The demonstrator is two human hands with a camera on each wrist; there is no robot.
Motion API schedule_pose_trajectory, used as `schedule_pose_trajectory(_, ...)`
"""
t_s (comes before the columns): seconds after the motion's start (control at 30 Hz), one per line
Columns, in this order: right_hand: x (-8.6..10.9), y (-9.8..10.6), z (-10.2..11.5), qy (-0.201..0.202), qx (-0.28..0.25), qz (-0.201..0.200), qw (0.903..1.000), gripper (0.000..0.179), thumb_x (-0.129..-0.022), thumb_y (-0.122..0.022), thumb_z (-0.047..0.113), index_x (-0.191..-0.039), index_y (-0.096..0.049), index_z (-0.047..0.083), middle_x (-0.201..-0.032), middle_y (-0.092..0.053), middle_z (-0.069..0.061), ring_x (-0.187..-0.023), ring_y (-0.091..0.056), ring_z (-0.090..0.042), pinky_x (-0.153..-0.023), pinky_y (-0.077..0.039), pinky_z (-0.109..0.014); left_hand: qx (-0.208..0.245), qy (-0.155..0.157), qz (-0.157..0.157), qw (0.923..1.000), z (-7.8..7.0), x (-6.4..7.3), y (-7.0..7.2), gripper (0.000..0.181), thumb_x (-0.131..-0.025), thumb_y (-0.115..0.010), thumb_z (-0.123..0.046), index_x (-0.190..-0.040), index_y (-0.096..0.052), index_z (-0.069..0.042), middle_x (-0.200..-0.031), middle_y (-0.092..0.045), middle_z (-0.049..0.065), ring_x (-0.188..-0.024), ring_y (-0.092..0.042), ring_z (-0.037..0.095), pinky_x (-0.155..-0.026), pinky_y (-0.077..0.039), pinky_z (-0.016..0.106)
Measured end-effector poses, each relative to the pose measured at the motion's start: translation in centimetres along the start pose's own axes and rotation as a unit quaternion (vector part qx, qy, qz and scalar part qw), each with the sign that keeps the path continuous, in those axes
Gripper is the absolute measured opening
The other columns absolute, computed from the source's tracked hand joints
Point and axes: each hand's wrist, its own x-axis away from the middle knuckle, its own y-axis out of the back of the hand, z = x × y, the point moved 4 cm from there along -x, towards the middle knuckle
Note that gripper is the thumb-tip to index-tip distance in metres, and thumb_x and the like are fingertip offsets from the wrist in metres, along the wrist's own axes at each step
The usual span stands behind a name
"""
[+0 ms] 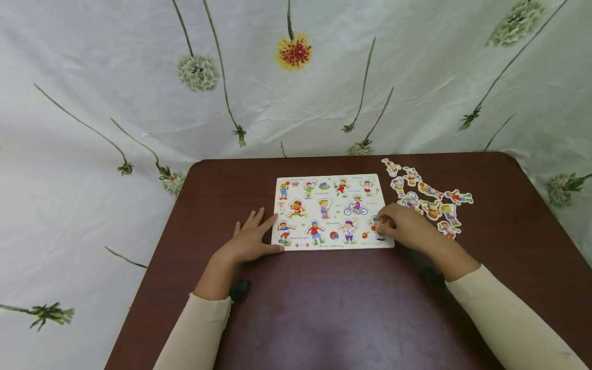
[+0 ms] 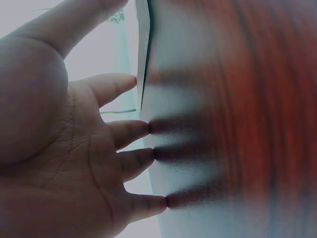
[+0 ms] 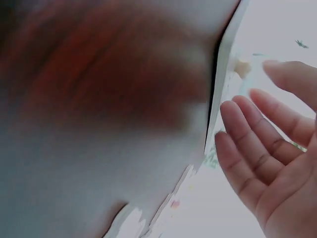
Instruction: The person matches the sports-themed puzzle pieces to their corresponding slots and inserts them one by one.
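A white puzzle board with colourful sports figures lies flat on the table. My left hand is spread at its left side, thumb and index finger touching the edge. In the left wrist view, the other fingertips rest on the tabletop. My right hand is over the board's lower right corner, beside the table tennis figure. Its fingers are gently bent and apart from the thumb in the right wrist view, where no piece shows between them. The hand partly covers that figure.
Several loose figure pieces lie scattered right of the board, some close to my right hand. The dark brown table extends towards me. Behind it hangs a white cloth with a flower print.
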Motion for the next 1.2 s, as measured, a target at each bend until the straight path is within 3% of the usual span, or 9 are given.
schedule_pose_trajectory(0.17,1.0,1.0,-0.9,-0.019,-0.037,-0.042,0.9983,0.039,-0.095,-0.072,0.020,-0.127,-0.064,0.000,-0.120,-0.068,-0.017,-0.107,-0.067,-0.033,-0.091,-0.053,-0.051,-0.008,0.000,0.002,1.0000,0.0,0.0,-0.1,0.094,-0.090,-0.071,-0.052,-0.164,-0.019,-0.025,-0.172,0.001,0.016,-0.159,0.005,0.040,-0.120,0.004,0.072)
schedule_pose_trajectory(0.27,1.6,1.6,-1.5,-0.031,-0.066,-0.068,0.9950,0.043,-0.096,-0.070,0.021,-0.133,-0.061,0.001,-0.128,-0.065,-0.020,-0.113,-0.066,-0.038,-0.096,-0.052,-0.055,-0.013,-0.001,0.001,0.9999,0.1,-0.1,-0.1,0.094,-0.090,-0.070,-0.053,-0.164,-0.019,-0.026,-0.172,0.002,0.016,-0.159,0.004,0.040,-0.120,0.003,0.072)
schedule_pose_trajectory(0.5,3.1,3.2,-2.7,-0.035,-0.129,-0.128,0.9828,0.043,-0.099,-0.067,0.020,-0.136,-0.059,0.001,-0.132,-0.064,-0.022,-0.114,-0.065,-0.043,-0.094,-0.053,-0.058,-0.017,0.000,0.004,0.9998,0.4,-0.1,-0.2,0.095,-0.090,-0.069,-0.056,-0.164,-0.017,-0.026,-0.172,0.003,0.016,-0.158,0.005,0.040,-0.120,0.004,0.072)
schedule_pose_trajectory(0.67,4.4,4.5,-3.6,-0.060,-0.121,-0.145,0.9801,0.044,-0.100,-0.065,0.024,-0.139,-0.058,0.004,-0.134,-0.064,-0.021,-0.113,-0.066,-0.041,-0.087,-0.056,-0.049,-0.019,0.005,0.004,0.9998,0.6,-0.1,-0.3,0.096,-0.090,-0.067,-0.060,-0.164,-0.015,-0.028,-0.172,0.004,0.016,-0.158,0.006,0.040,-0.120,0.005,0.072)
schedule_pose_trajectory(0.87,6.0,5.5,-4.8,-0.087,-0.103,-0.146,0.9800,0.043,-0.101,-0.063,0.029,-0.136,-0.060,0.003,-0.134,-0.063,-0.024,-0.118,-0.061,-0.045,-0.090,-0.051,-0.057,-0.018,0.006,0.001,0.9998,0.5,-0.1,-0.3,0.096,-0.090,-0.067,-0.060,-0.164,-0.014,-0.029,-0.172,0.004,0.016,-0.158,0.006,0.040,-0.120,0.005,0.072)
schedule_pose_trajectory(1.1,7.6,5.6,-5.7,-0.064,-0.059,-0.151,0.9846,0.029,-0.097,-0.069,0.019,-0.122,-0.070,0.004,-0.120,-0.069,-0.020,-0.102,-0.068,-0.040,-0.074,-0.053,-0.027,-0.016,0.007,0.004,0.9998,0.1,-0.2,-0.4,0.097,-0.090,-0.068,-0.060,-0.164,-0.014,-0.028,-0.172,0.004,0.016,-0.159,0.006,0.039,-0.120,0.005,0.072)
schedule_pose_trajectory(1.2,8.1,5.4,-6.1,-0.049,-0.041,-0.140,0.9881,0.025,-0.095,-0.071,0.014,-0.118,-0.072,0.005,-0.113,-0.071,-0.016,-0.097,-0.068,-0.035,-0.074,-0.053,-0.024,-0.015,0.006,0.006,0.9998,-0.1,-0.2,-0.4,0.096,-0.090,-0.068,-0.059,-0.164,-0.015,-0.028,-0.171,0.004,0.016,-0.158,0.006,0.040,-0.120,0.005,0.072)
